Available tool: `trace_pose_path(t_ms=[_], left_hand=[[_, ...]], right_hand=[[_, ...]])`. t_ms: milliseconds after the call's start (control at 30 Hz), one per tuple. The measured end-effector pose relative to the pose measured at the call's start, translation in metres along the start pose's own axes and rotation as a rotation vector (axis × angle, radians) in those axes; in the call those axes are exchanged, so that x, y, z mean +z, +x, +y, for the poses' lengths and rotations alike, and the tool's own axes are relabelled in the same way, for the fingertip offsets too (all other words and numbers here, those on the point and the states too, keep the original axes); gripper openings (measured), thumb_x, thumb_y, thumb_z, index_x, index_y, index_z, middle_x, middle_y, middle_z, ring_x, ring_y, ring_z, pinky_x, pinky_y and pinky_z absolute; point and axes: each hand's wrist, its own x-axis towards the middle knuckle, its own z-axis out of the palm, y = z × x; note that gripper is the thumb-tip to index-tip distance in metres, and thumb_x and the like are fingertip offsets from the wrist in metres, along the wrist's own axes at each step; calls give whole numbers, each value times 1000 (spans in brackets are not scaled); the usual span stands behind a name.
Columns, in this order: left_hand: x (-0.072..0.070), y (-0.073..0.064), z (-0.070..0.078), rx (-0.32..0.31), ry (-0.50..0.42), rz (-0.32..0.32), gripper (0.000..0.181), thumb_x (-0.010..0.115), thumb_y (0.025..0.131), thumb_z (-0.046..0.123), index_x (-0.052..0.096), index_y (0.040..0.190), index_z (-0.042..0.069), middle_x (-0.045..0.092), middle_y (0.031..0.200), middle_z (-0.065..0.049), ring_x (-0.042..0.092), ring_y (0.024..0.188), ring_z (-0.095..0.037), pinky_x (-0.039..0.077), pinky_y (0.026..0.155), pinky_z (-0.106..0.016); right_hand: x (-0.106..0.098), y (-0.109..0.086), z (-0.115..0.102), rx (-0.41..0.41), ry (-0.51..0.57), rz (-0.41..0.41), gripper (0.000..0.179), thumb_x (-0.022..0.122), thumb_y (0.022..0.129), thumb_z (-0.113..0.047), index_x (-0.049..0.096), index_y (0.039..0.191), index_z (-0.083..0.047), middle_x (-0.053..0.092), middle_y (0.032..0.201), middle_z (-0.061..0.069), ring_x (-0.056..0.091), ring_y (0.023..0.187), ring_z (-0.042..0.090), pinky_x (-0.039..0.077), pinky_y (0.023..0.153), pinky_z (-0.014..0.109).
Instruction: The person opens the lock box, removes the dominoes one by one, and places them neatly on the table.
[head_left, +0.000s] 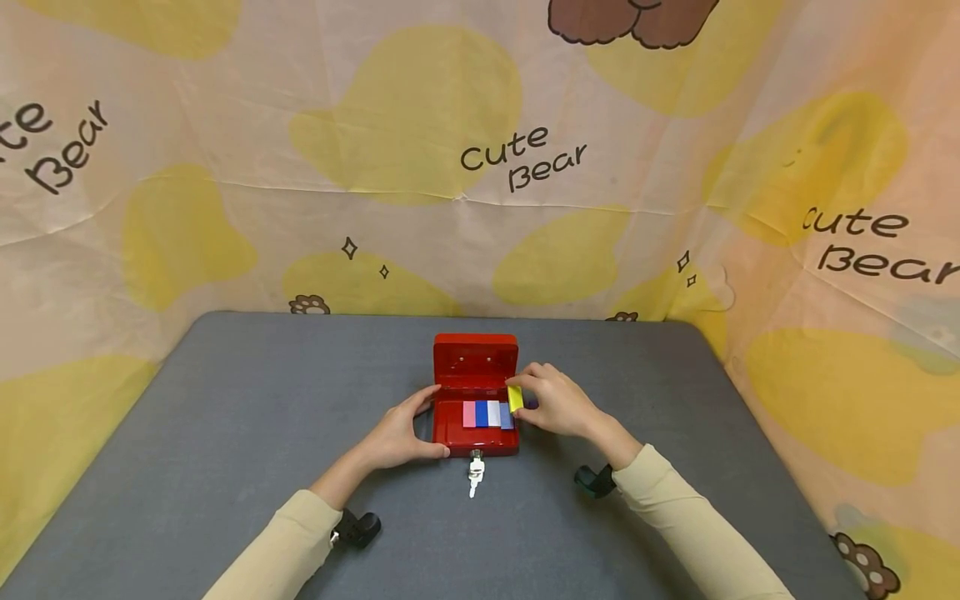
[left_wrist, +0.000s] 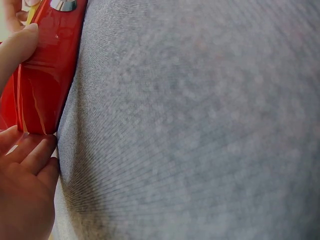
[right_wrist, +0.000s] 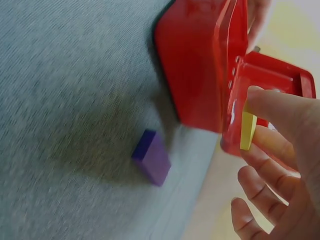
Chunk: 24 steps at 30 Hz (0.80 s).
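A small red cash box [head_left: 453, 437] stands on the table with its lid [head_left: 476, 357] raised. Pink [head_left: 468, 414], blue [head_left: 482, 414], white [head_left: 493, 414] and grey-blue [head_left: 506, 416] blocks lie side by side inside it. My left hand [head_left: 397, 433] grips the box's left side, thumb at the front corner and fingers along the side. Between thumb and fingers, my right hand [head_left: 558, 402] pinches a yellow block [right_wrist: 248, 129] over the box's right rim. On the table beside the box's right wall lies a purple block [right_wrist: 152, 159], mostly hidden by the right hand in the head view.
Keys [head_left: 476, 473] hang from the lock at the box's front. The grey table [head_left: 300, 400] is bounded at the back and sides by a patterned cloth [head_left: 420, 108]. Dark wrist devices [head_left: 595, 481] sit below both sleeves.
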Motion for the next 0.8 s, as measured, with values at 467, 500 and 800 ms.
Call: trace_pose_path(t_ms=[467, 500, 800], left_hand=[[0, -1, 0, -5, 4, 0, 90, 79, 58, 34, 32, 134, 19, 39, 132, -1, 42, 117, -18, 39, 91, -42], [0, -1, 0, -4, 3, 0, 90, 79, 58, 34, 32, 134, 19, 39, 132, -1, 42, 117, -18, 39, 91, -42], [0, -1, 0, -7, 5, -1, 91, 79, 58, 34, 32, 134, 19, 39, 132, 0, 42, 117, -19, 41, 90, -41]], right_hand=[[6, -19, 24, 68, 19, -23, 42, 71, 71, -25, 61, 109, -12, 57, 100, 1, 48, 87, 15, 44, 73, 27], [7, -21, 26, 73, 23, -24, 42, 71, 71, -25, 61, 109, -12, 57, 100, 2, 48, 87, 15, 45, 73, 27], [16, -27, 39, 105, 7, -32, 41, 70, 71, -25, 61, 109, -13, 56, 99, 1, 48, 87, 14, 44, 74, 28]])
